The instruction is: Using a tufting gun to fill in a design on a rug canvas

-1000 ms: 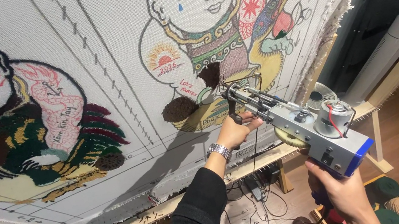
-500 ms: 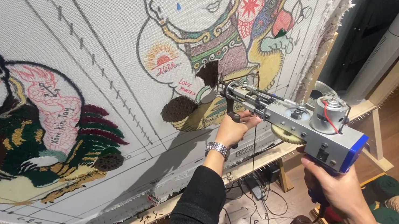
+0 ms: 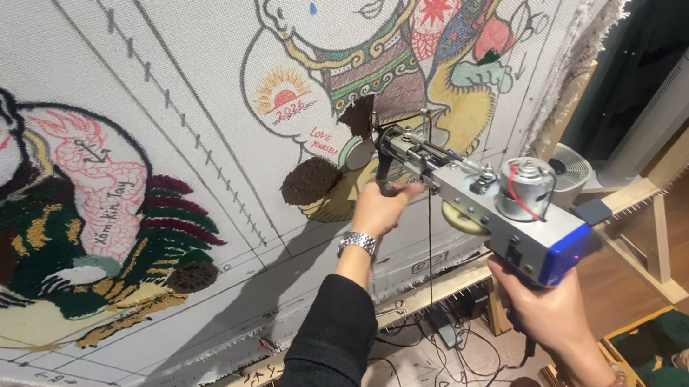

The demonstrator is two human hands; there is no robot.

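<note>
**Tufting gun held against the stretched cloth**

From the head view, we are looking at a pale tufting cloth (image 3: pixel 188 108) stretched on a wooden frame (image 3: pixel 437 290), drawn with colourful child figures and partly filled with yarn. We are gripping the front handle of the tufting gun (image 3: pixel 498 204) with our left hand (image 3: pixel 380 208), fingers closed around it, while our right hand (image 3: pixel 547 311) is clamping the rear grip. The gun's tip is pressing against the cloth beside a dark brown tufted patch (image 3: pixel 309 181). Cables (image 3: pixel 424 378) are lying on the floor below.
</note>
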